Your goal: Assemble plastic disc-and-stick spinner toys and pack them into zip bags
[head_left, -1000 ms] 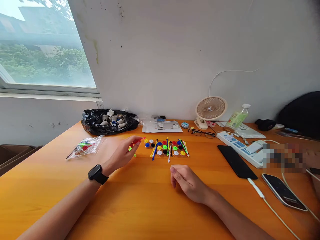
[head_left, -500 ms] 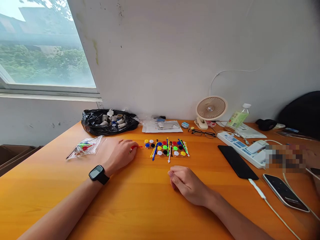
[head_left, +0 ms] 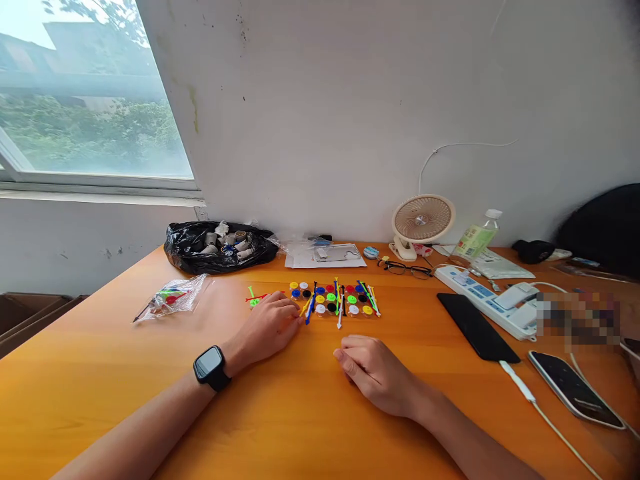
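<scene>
My left hand [head_left: 270,325], with a black watch [head_left: 211,365] on its wrist, lies palm down with loosely bent fingers apart. Its fingertips are close to a yellow arrow-tipped stick [head_left: 304,307] at the left of a group of small plastic parts; whether they touch is hidden. Colored discs, such as a white disc [head_left: 321,309], and arrow-tipped sticks, including a blue stick [head_left: 311,310], make up the group. Beyond my left hand sit a green disc [head_left: 255,302] and a red stick, partly covered. My right hand [head_left: 377,373] rests closed on the table, nothing visible in it.
A clear bag of colored parts [head_left: 170,299] lies left, near a black plastic bag [head_left: 185,257]. Along the back stand a clip fan [head_left: 423,219], glasses [head_left: 405,268] and a bottle [head_left: 477,235]. A power strip [head_left: 475,293], phone [head_left: 477,327] and cables fill the right side.
My left hand has slid right and slightly nearer, to the left end of the group. The green disc and red stick now show behind it. My right hand has hardly moved.
</scene>
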`<state>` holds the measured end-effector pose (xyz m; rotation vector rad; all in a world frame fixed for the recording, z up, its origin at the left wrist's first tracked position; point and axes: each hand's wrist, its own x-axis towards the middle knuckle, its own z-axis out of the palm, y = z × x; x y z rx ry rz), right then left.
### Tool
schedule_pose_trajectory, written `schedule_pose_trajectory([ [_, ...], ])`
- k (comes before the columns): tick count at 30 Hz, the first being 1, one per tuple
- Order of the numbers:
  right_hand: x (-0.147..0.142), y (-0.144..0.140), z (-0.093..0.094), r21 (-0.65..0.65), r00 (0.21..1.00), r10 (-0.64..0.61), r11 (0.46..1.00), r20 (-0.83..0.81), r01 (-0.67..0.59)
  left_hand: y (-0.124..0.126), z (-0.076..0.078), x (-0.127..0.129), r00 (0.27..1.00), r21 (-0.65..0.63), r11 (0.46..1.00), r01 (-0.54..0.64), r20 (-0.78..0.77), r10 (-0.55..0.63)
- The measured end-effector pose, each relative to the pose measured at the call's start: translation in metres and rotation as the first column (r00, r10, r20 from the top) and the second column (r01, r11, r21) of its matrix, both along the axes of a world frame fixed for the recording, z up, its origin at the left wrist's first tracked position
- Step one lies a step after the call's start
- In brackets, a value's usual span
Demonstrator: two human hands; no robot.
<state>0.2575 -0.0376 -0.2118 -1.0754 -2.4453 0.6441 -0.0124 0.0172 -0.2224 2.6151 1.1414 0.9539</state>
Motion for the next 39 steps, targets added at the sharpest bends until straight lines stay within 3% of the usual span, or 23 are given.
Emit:
schedule_pose_trajectory([
  [7, 0.001, 0.0, -0.001, -0.001, 1.0, 0.005, 1.0, -0.006, -0.005, 0.002, -0.001, -0.002, 0.997, -0.017, 1.0, 0.025, -0.071, -0.026],
  [19, 0.0, 0.001, -0.002, -0.021, 0.999, 0.009, 1.0, 0.031, -0.008, 0.004, -0.006, -0.002, 0.997, -0.073, 0.996, -0.044, -0.073, 0.039],
  [27, 0.0, 0.0, 0.0, -0.022, 0.999, 0.012, 1.0, 0.043, -0.011, 0.019, -0.01, -0.018, 0.951, -0.055, 0.958, -0.28, 0.117, 0.285],
  [33, 0.0, 0.0, 0.001, -0.023, 0.999, 0.009, 1.0, 0.05, -0.007, 0.032, -0.019, -0.026, 0.951, -0.025, 0.956, -0.292, 0.095, 0.293],
  [39, -0.001, 0.001, 0.001, -0.016, 0.998, 0.01, 1.0, 0.059, -0.009, 0.036, -0.018, -0.027, 0.956, -0.001, 0.957, -0.291, 0.029, 0.291],
])
